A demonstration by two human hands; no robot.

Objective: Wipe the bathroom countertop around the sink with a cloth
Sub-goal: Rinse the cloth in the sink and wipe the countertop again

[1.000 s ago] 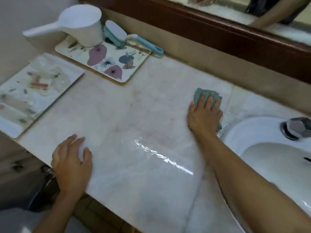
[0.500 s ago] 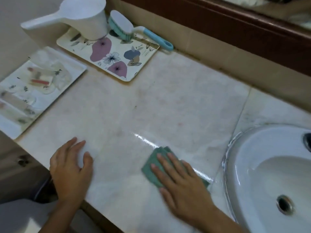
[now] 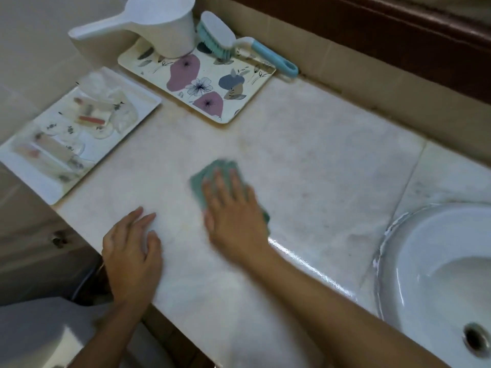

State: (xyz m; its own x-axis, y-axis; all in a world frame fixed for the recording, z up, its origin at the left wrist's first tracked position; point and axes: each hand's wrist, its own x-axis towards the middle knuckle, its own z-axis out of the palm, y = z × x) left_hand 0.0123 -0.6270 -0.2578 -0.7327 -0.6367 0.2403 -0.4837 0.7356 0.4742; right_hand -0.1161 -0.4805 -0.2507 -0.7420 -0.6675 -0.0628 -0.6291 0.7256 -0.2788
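A pale marble countertop [image 3: 305, 144] runs from the left wall to a white sink [image 3: 435, 261] at the right. A folded green cloth [image 3: 210, 176] lies flat on the middle of the counter. My right hand [image 3: 233, 211] presses down on it with fingers spread, covering most of it; the hand is motion-blurred. Near the counter's front edge, left of the cloth, my left hand [image 3: 132, 251] rests flat on the marble with nothing in it.
A floral tray [image 3: 212, 83] at the back left carries a white scoop [image 3: 162, 25] and a teal scrub brush [image 3: 228, 41]. A white tray [image 3: 79, 134] of small wrapped toiletries sits at the left edge. A wet streak glistens left of the sink.
My right hand swept the cloth from beside the sink toward the front edge, then left and back toward the counter's middle. My left hand stayed planted.
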